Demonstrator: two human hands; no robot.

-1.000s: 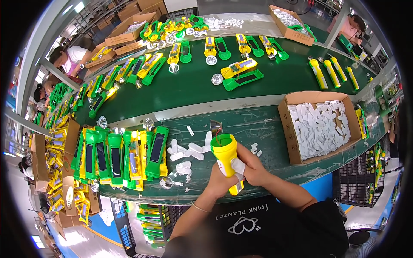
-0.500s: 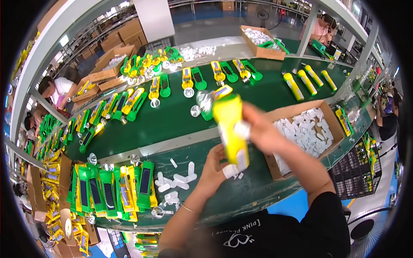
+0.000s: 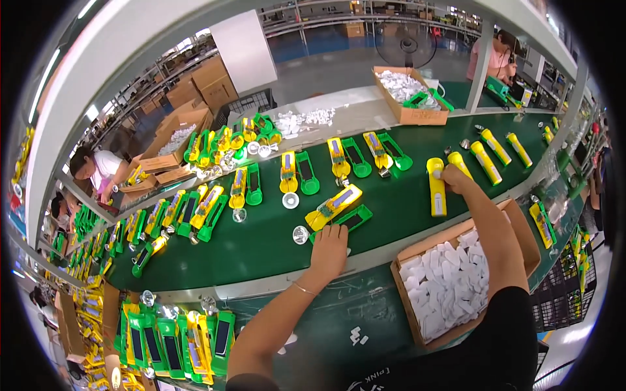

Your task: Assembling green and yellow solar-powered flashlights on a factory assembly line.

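Observation:
A yellow flashlight [image 3: 435, 189] lies lengthwise on the dark green belt [image 3: 261, 244], far right of middle. My right hand [image 3: 454, 178] is stretched out over it, fingers closed on its head end. My left hand [image 3: 329, 251] lies flat at the belt's near edge, fingers apart, with the fingertips at a green half shell [image 3: 353, 218]. A yellow half shell with a dark panel [image 3: 333, 206] lies just beyond that. A silver reflector [image 3: 300, 234] sits left of my left hand.
An open cardboard box of white parts [image 3: 456, 287] stands under my right arm. More yellow flashlights [image 3: 490, 151] lie further right. Several green and yellow shells [image 3: 244, 186] cover the belt; more stand stacked at lower left [image 3: 176, 332]. Other people [image 3: 98, 171] work at the far side.
Both hands held the yellow flashlight close in front of me; my right hand carried it up and out onto the belt. My left hand let go and moved to the belt's near edge.

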